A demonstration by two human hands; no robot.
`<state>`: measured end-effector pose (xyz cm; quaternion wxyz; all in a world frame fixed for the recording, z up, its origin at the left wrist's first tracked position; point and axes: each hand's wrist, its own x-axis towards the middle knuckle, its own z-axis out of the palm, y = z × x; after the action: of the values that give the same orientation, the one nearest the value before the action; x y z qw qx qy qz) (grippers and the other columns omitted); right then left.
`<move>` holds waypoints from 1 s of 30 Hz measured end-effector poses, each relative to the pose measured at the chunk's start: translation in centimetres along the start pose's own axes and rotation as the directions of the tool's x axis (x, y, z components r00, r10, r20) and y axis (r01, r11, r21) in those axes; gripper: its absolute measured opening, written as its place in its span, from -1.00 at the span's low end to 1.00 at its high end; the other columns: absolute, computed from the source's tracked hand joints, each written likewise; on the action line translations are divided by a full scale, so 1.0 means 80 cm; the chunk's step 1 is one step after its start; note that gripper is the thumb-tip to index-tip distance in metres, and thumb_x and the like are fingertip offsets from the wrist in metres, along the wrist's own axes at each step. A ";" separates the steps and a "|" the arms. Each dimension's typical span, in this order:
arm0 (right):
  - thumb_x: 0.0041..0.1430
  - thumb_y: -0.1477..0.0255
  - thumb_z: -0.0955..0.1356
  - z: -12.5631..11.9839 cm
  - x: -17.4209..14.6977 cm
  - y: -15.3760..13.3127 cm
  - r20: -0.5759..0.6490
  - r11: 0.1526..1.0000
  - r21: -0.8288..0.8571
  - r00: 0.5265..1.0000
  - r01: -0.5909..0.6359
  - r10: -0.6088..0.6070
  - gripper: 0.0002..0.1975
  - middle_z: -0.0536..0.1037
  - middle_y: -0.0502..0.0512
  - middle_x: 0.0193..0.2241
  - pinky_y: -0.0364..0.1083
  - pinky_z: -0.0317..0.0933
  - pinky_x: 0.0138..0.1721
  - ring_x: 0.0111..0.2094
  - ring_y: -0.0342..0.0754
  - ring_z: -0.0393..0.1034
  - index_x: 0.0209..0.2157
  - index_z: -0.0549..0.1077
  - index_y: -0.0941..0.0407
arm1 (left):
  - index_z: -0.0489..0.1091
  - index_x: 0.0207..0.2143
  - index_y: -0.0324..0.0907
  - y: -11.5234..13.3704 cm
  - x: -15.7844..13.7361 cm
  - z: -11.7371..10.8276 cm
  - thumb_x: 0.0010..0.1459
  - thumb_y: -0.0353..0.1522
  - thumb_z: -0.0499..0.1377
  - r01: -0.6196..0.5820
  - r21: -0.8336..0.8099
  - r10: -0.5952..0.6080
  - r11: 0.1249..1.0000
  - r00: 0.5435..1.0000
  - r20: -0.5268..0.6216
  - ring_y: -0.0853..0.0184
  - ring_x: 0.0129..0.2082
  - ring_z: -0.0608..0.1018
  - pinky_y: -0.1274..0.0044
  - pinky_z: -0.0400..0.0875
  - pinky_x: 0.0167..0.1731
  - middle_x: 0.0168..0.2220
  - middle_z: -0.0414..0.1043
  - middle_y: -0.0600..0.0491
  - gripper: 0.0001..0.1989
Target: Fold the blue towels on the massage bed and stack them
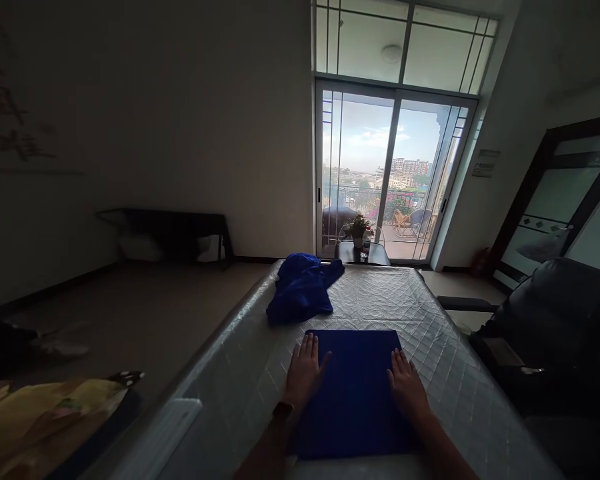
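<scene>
Daylight through the tall metal-framed glass sliding doors (389,167) backlights a dim room, spreading pale glare over the silvery quilted table cover (380,293), while the flat deep-blue fabric rectangle (355,400) looks almost textureless and the reddish wall lettering (5,103) seems blurred in the stretched, shadowy left edge.

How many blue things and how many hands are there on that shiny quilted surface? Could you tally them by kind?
Flat blue rectangle: 1
Crumpled blue heap of cloth: 1
Hands, the left hand and the right hand, at the rectangle's side edges: 2
Total: 4
</scene>
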<state>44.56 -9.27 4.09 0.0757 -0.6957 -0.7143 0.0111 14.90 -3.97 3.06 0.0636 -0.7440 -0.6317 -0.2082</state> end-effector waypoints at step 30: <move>0.40 0.38 0.00 -0.004 -0.006 -0.004 0.013 1.000 0.013 1.000 -0.016 0.016 -0.39 -0.06 0.27 0.42 0.09 -0.25 0.40 0.44 -0.01 -0.28 0.39 -0.02 0.34 | 0.09 0.38 -0.31 -0.037 -0.034 -0.002 0.42 0.00 -0.30 -0.043 -0.016 0.045 0.999 0.985 0.165 0.12 0.42 0.09 0.20 0.08 0.34 0.41 0.03 -0.18 -0.26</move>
<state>44.27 -9.82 4.38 0.0755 -0.7007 -0.7091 0.0209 11.71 -5.96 1.61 0.0109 -0.7729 -0.6169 -0.1485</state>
